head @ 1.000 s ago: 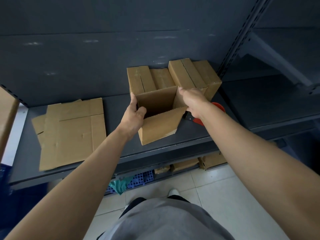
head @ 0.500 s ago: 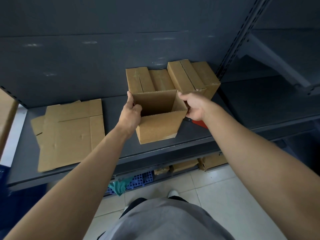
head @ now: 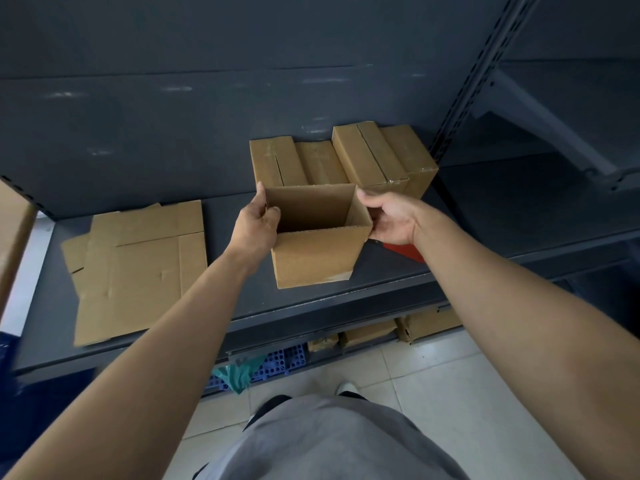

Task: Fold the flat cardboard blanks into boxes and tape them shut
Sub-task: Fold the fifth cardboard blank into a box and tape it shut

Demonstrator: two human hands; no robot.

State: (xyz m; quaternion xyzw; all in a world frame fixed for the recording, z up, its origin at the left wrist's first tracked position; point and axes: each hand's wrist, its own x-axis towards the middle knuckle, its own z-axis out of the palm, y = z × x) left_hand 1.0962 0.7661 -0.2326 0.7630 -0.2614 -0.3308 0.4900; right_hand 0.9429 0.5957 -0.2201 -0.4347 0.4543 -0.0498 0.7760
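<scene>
An open-topped cardboard box (head: 317, 256) stands squared up on the grey shelf (head: 225, 282), its dark inside visible. My left hand (head: 256, 225) grips its left wall, thumb over the rim. My right hand (head: 391, 216) holds the right wall, fingers curled at the top edge. A stack of flat cardboard blanks (head: 135, 268) lies on the shelf to the left. A red tape dispenser (head: 405, 251) lies under my right wrist, mostly hidden.
Two closed, taped boxes (head: 381, 157) stand against the shelf's back wall behind the open box. More cardboard boxes (head: 429, 323) and a blue crate (head: 277, 362) sit under the shelf. A slotted upright (head: 478, 71) rises at the right.
The skewed box has been pushed square and now stands upright. My right hand slid from its back corner to the right wall, covering more of the red dispenser.
</scene>
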